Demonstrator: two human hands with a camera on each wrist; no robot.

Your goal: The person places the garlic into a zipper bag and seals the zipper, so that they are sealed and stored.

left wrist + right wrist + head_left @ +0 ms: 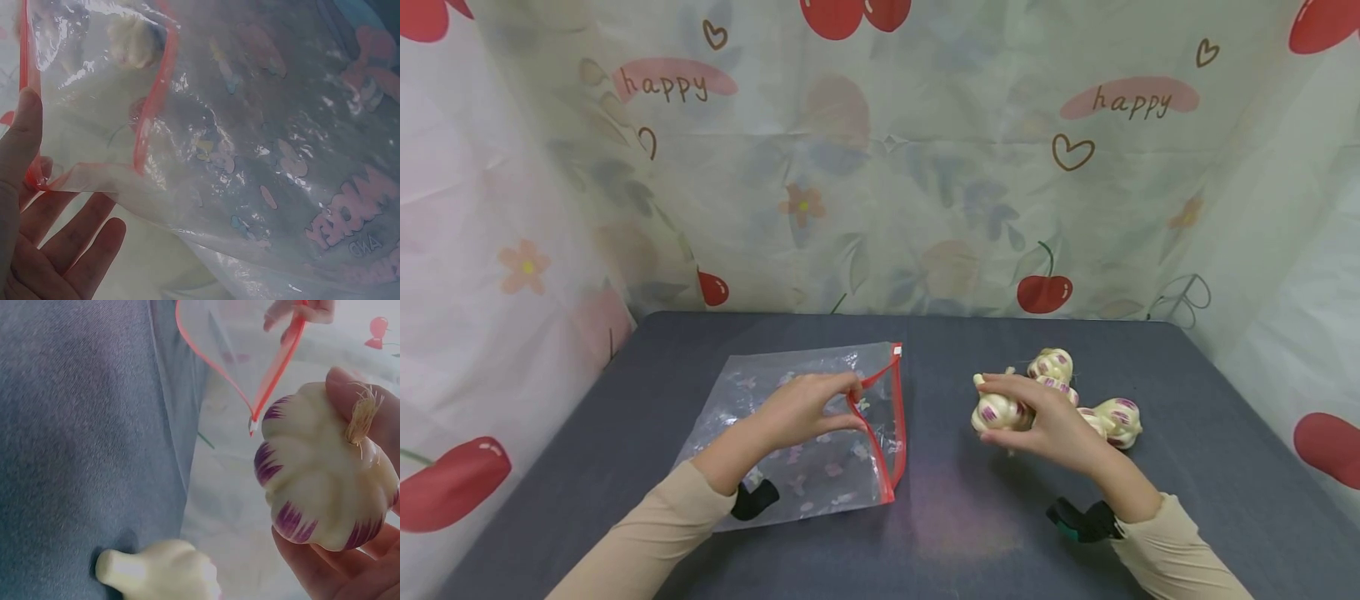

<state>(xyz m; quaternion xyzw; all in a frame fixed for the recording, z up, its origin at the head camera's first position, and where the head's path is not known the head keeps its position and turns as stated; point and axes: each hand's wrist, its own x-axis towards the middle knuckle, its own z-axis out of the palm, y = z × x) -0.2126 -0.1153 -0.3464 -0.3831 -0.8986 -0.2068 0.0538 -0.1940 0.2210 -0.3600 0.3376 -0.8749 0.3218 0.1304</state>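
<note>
My left hand [808, 410] pinches the red zip edge [30, 81] of a clear printed zip bag [745, 400], thumb on one side and fingers on the other. The bag's mouth gapes toward the right. My right hand [1054, 427] grips a garlic bulb [325, 475] between thumb and fingers. This bulb is cream with purple streaks, and its dry root tuft faces the right wrist camera. Behind and beside that hand lie more garlic bulbs, one at the back [1051, 365] and one at the right [1120, 421], partly covered by the hand.
A dark grey cloth covers the table [955, 533]. Pale curtains [925, 225] printed with cherries and flowers stand along the back and both sides. A black strap [1084, 521] sits on the right wrist, another [756, 500] on the left.
</note>
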